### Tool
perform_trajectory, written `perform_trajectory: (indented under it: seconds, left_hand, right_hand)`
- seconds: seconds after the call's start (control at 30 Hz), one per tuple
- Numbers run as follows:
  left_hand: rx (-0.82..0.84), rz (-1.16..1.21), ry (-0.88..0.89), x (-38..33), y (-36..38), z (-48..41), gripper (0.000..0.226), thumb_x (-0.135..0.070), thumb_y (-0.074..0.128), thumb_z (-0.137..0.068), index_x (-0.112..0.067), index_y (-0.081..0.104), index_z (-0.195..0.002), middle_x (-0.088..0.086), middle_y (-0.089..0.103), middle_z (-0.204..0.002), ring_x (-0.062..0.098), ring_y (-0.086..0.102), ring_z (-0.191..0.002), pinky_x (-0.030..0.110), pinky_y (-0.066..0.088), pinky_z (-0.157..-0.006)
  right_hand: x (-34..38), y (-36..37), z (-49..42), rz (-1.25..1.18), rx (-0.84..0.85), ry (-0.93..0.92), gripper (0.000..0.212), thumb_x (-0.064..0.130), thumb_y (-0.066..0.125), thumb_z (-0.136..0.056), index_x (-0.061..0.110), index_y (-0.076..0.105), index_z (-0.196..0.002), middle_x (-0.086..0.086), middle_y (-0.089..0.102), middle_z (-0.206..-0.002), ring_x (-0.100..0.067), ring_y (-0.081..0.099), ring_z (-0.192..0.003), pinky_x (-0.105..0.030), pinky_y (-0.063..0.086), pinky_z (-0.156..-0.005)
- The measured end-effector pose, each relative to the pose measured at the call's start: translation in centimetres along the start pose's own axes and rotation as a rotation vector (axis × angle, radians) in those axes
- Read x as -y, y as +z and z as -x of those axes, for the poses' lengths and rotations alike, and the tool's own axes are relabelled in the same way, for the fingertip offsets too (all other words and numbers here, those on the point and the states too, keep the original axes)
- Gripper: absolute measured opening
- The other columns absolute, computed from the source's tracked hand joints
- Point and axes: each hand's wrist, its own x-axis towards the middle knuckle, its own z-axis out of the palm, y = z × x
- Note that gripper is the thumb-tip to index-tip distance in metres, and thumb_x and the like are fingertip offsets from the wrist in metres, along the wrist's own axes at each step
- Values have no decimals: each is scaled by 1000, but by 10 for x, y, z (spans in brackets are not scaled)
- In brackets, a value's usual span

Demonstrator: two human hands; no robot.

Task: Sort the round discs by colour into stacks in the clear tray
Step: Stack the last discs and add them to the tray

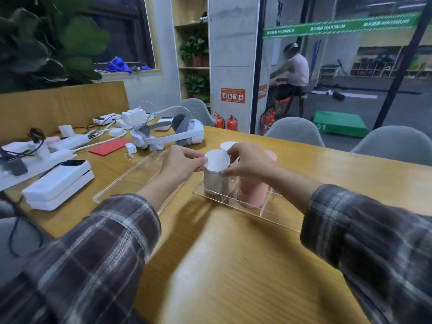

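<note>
A tall stack of white discs [216, 181] stands in the left compartment of the clear tray [275, 213]. Beside it on the right stands a pink stack [252, 191] in its own compartment. My left hand [181, 163] and my right hand [247, 160] pinch the top of the white stack from both sides, fingertips on the edge of the uppermost white disc [217, 160]. A loose white disc [228, 145] lies on the table just behind my right hand. Another pink stack edge [271, 155] shows past my right hand.
A clear lid [131, 181] lies left of the tray. A white headset [168, 134], a red card [108, 146], chargers, cables and white boxes [58, 183] crowd the table's left side. Grey chairs [294, 130] line the far edge.
</note>
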Motion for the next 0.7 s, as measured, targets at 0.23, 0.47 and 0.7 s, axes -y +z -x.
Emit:
perform_trajectory:
  seconds: [0.23,0.47,0.7]
  left_hand:
    - [24,-176,30,10,4,-2,10,-26,77,-89,-23,85,-95,-11,78,-85,8,68,-82,30,58,-82]
    - [-82,-263,190,0,2,10,16,-26,69,-96,-21,81,-106,-15,69,-87,2,60,-79,13,43,-69]
    - [12,-271,438,-33,28,43,10,-24,74,-92,-23,81,-99,-10,73,-95,5,65,-79,6,42,-66]
  right_hand:
    - [-8,7,-7,42,59,9,47,47,83,-78,7,74,-101,-10,73,-97,-24,63,-92,-42,50,-81]
    - [-10,1,5,93,-25,-29,49,47,80,-82,10,73,-114,-6,72,-107,-20,59,-93,-36,45,-75]
    - [-33,-34,57,36,-137,-58,40,38,79,-84,18,72,-118,1,70,-104,-15,60,-94,-29,41,-76]
